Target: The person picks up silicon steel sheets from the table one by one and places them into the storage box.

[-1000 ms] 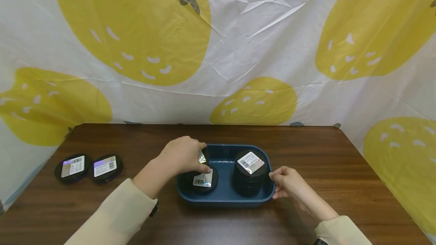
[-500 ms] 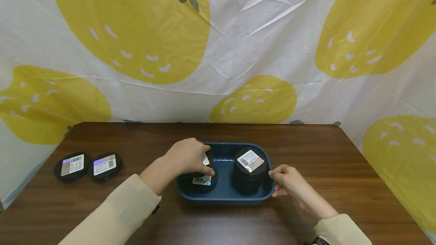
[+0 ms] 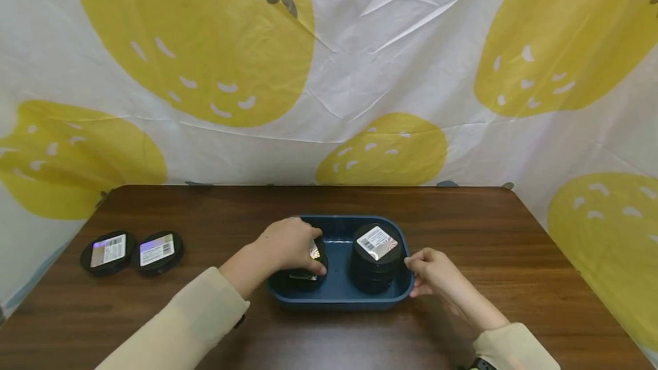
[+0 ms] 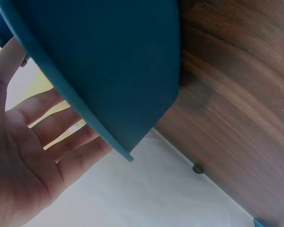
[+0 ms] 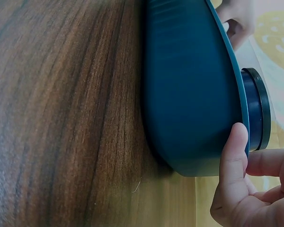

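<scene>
My left hand (image 3: 289, 247) grips a flat round black container (image 3: 321, 248) by its edges, inside the left half of the blue tray (image 3: 336, 278). It sits close over another black container with a label, mostly covered by the hand. At the tray's right end, my right hand (image 3: 437, 274) pinches the rim between thumb and fingers; in the right wrist view the thumb (image 5: 236, 139) lies on the outer wall. Several like containers form a stack (image 3: 376, 270) in the tray's right half, the top one bearing a white barcode label.
Two more black labelled containers, one at the far left (image 3: 108, 253) and one beside it (image 3: 159, 252), lie flat on the brown wooden table (image 3: 216, 336). Behind the table hangs a white cloth (image 3: 247, 159) printed with large yellow fruit.
My left hand has moved slightly right and down with the container, which now covers more of the label beneath. The right hand stays at the tray's rim.
</scene>
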A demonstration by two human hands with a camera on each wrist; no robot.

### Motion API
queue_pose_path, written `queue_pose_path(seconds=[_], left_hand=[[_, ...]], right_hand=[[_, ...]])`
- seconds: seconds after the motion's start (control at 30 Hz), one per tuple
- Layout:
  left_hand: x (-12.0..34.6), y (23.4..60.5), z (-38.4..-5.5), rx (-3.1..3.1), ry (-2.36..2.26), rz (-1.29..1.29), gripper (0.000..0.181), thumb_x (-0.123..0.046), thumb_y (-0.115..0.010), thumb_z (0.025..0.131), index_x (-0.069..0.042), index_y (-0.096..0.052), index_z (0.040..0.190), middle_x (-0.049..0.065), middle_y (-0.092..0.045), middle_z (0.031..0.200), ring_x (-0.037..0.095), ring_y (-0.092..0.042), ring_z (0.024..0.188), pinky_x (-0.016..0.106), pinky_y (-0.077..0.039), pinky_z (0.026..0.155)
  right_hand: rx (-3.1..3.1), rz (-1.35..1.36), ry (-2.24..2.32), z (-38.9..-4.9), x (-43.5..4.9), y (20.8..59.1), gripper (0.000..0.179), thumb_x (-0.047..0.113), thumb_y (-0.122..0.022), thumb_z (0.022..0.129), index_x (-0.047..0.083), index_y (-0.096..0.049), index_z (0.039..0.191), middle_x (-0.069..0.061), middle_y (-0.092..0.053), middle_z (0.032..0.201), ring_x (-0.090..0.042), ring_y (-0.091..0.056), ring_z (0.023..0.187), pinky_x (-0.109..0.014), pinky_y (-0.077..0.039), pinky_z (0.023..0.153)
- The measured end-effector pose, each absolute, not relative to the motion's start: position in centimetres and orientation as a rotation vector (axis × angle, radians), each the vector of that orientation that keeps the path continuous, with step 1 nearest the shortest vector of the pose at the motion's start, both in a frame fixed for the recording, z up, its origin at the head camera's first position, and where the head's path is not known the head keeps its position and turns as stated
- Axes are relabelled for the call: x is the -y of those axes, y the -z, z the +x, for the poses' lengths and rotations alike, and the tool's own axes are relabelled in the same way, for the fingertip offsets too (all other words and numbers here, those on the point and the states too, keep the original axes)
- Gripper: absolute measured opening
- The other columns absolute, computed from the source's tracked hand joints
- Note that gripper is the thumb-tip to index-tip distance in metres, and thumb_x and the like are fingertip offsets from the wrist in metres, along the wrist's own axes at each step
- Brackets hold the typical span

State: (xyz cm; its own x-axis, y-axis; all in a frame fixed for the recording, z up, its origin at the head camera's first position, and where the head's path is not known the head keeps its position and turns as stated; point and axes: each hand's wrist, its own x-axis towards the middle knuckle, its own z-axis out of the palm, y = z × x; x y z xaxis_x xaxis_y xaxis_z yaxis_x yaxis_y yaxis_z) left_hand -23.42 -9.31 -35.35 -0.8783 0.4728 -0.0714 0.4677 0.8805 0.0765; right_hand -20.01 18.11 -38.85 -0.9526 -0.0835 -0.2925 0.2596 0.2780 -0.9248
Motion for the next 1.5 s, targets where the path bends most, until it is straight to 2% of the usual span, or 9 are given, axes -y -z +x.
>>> queue_pose_path(seconds=[0.4, 0.63, 0.83, 1.2, 1.5], left_hand=[[8.5, 36.7, -23.5, -2.918, -0.007, 0.752, 0.074, -0.059, -0.076, 0.064, -0.011, -0.063, 0.12, 0.007, -0.066, 0.105, 0.022, -0.059, 0.099, 0.038, -0.052, 0.081], [8.3, 36.9, -23.5, -2.916, -0.006, 0.773, 0.077, -0.059, -0.077, 0.063, -0.011, -0.062, 0.12, 0.008, -0.066, 0.107, 0.024, -0.06, 0.099, 0.038, -0.053, 0.08], [8.4, 37.1, -23.3, -2.914, 0.013, 0.779, 0.081, -0.061, -0.075, 0.062, -0.01, -0.059, 0.123, 0.008, -0.064, 0.112, 0.026, -0.058, 0.104, 0.038, -0.051, 0.085], [8.6, 37.4, -23.2, -2.92, -0.016, 0.777, 0.084, -0.062, -0.075, 0.063, -0.01, -0.057, 0.127, 0.008, -0.06, 0.121, 0.028, -0.056, 0.108, 0.04, -0.05, 0.088], [8.6, 37.3, -23.1, -2.921, -0.019, 0.788, 0.083, -0.061, -0.074, 0.064, -0.008, -0.057, 0.126, 0.009, -0.061, 0.12, 0.028, -0.057, 0.108, 0.041, -0.049, 0.089]], right_hand=[[-2.261, 0.162, 1.721, -20.0, -18.1, 38.8, 0.024, 0.007, -0.05, 0.092, -0.014, -0.044, 0.104, -0.01, -0.049, 0.072, -0.014, -0.05, 0.056, -0.025, -0.053, 0.051], [-2.263, 0.151, 1.72, -20.0, -18.3, 38.8, 0.025, 0.007, -0.049, 0.092, -0.014, -0.044, 0.104, -0.01, -0.049, 0.072, -0.014, -0.05, 0.056, -0.025, -0.053, 0.051], [-2.27, 0.161, 1.711, -20.0, -18.2, 38.9, 0.024, 0.007, -0.05, 0.092, -0.013, -0.045, 0.103, -0.008, -0.048, 0.068, -0.015, -0.05, 0.055, -0.026, -0.053, 0.051], [-2.286, 0.175, 1.708, -20.1, -18.1, 38.9, 0.025, 0.007, -0.05, 0.091, -0.014, -0.046, 0.104, -0.008, -0.048, 0.068, -0.015, -0.05, 0.054, -0.026, -0.053, 0.051], [-2.291, 0.177, 1.709, -20.1, -18.1, 39.0, 0.024, 0.007, -0.05, 0.092, -0.014, -0.045, 0.103, -0.008, -0.047, 0.068, -0.015, -0.049, 0.054, -0.026, -0.053, 0.05]])
